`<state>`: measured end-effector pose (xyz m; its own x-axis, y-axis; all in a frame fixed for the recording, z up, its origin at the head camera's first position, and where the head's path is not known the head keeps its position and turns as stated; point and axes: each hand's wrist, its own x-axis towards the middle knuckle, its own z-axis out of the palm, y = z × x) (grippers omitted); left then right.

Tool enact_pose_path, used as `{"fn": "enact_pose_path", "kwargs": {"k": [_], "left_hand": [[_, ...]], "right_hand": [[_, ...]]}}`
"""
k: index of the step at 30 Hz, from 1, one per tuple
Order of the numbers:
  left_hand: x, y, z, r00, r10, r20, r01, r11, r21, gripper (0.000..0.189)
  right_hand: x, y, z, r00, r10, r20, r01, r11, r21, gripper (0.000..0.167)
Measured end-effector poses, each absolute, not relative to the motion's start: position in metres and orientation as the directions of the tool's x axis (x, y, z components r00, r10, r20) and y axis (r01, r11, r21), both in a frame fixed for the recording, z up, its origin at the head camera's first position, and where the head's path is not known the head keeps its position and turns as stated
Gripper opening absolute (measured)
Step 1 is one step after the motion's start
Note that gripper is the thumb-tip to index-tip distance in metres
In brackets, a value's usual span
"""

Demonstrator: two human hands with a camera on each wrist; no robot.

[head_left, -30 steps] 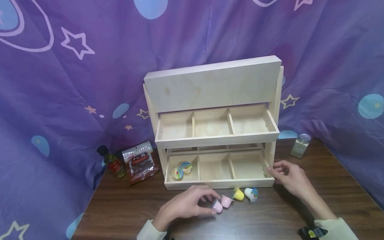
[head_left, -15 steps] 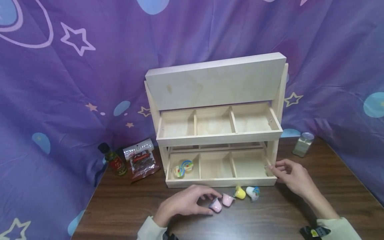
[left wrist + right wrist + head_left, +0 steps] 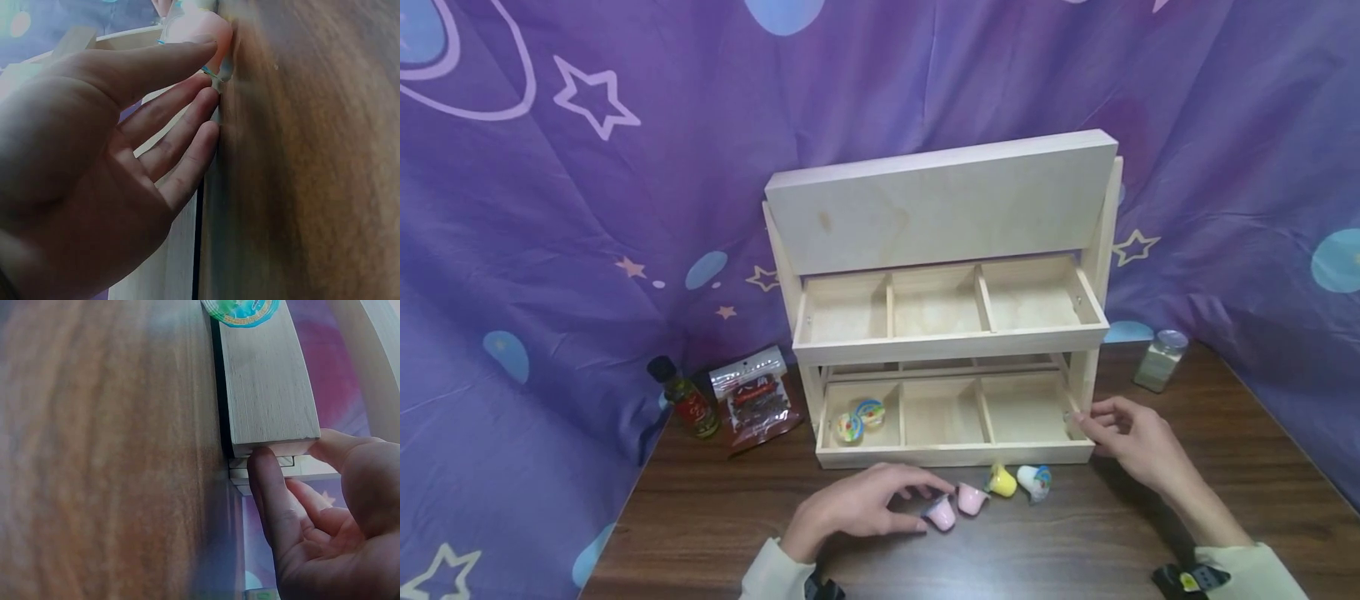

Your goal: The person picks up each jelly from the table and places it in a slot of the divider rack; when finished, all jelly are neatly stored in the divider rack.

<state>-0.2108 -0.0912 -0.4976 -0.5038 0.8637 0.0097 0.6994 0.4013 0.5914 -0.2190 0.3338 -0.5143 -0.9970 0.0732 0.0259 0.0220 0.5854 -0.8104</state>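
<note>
My left hand point(image 3: 865, 504) lies low over the table with fingers loosely bent. Its thumb and index finger stand apart around a pink jelly cup point(image 3: 942, 513) lying on its side; in the left wrist view the thumb overlaps that cup point(image 3: 209, 31). My right hand point(image 3: 1138, 442) pinches the right end of the lower tray of a wooden two-tier rack point(image 3: 955, 457), thumb inside the wall, fingers outside. Beside the first cup lie another pink jelly cup point(image 3: 972, 500), a yellow one point(image 3: 1002, 481) and a white one point(image 3: 1034, 481). Two lidded jelly cups point(image 3: 861, 420) sit in the lower left compartment.
Left of the rack are a dark-capped bottle point(image 3: 691, 408) and a brown-red spice packet point(image 3: 757, 402). A glass jar point(image 3: 1161, 361) stands behind my right hand. A purple star-patterned cloth point(image 3: 880, 83) hangs behind the wooden table point(image 3: 700, 525).
The head view has shifted slightly. My left thumb has drawn a little away from the nearest pink jelly cup, which has moved slightly left of its neighbour. My right hand stays at the tray's end.
</note>
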Motion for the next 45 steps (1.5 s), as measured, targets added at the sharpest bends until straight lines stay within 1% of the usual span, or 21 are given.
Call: {"fn": "enact_pose_path", "kwargs": {"k": [5,9,11,13,18,24,28,37,41,45], "left_hand": [[-0.212,-0.09,-0.499,-0.495,0.869,0.025,0.686,0.372,0.625,0.062],[-0.212,-0.089,-0.501,-0.485,0.874,0.043,0.706,0.362,0.609,0.057],[-0.212,-0.088,-0.502,-0.489,0.871,0.048,0.71,0.366,0.602,0.054],[-0.211,-0.088,-0.503,-0.502,0.864,0.046,0.7,0.375,0.607,0.052],[-0.212,-0.087,-0.504,-0.54,0.841,0.031,0.644,0.389,0.659,0.049],[-0.214,-0.086,-0.503,-0.605,0.794,0.066,0.606,0.405,0.685,0.051],[-0.215,-0.086,-0.498,-0.64,0.761,0.103,0.556,0.367,0.745,0.054],[-0.214,-0.086,-0.484,-0.679,0.701,0.217,0.54,0.276,0.795,0.056],[-0.217,-0.086,-0.477,-0.699,0.665,0.264,0.552,0.267,0.79,0.054],[-0.221,-0.087,-0.473,-0.721,0.616,0.318,0.601,0.327,0.73,0.054]], "right_hand": [[-0.219,0.334,-0.514,-0.997,0.072,0.03,0.017,0.58,-0.814,0.051],[-0.22,0.335,-0.515,-0.997,0.066,0.037,0.008,0.585,-0.811,0.051],[-0.22,0.336,-0.515,-0.997,0.064,0.036,0.009,0.585,-0.811,0.052],[-0.22,0.336,-0.516,-0.997,0.064,0.032,0.012,0.582,-0.813,0.052],[-0.22,0.334,-0.517,-0.998,0.058,0.035,0.004,0.564,-0.826,0.051],[-0.219,0.334,-0.517,-0.998,0.048,0.041,-0.009,0.54,-0.841,0.05],[-0.22,0.334,-0.517,-0.998,0.05,0.036,-0.003,0.542,-0.84,0.051],[-0.221,0.335,-0.517,-0.998,0.045,0.034,-0.004,0.544,-0.839,0.051],[-0.221,0.336,-0.516,-0.999,0.049,0.016,0.014,0.547,-0.837,0.054],[-0.22,0.336,-0.517,-0.999,0.049,0.005,0.022,0.548,-0.836,0.054]]}}
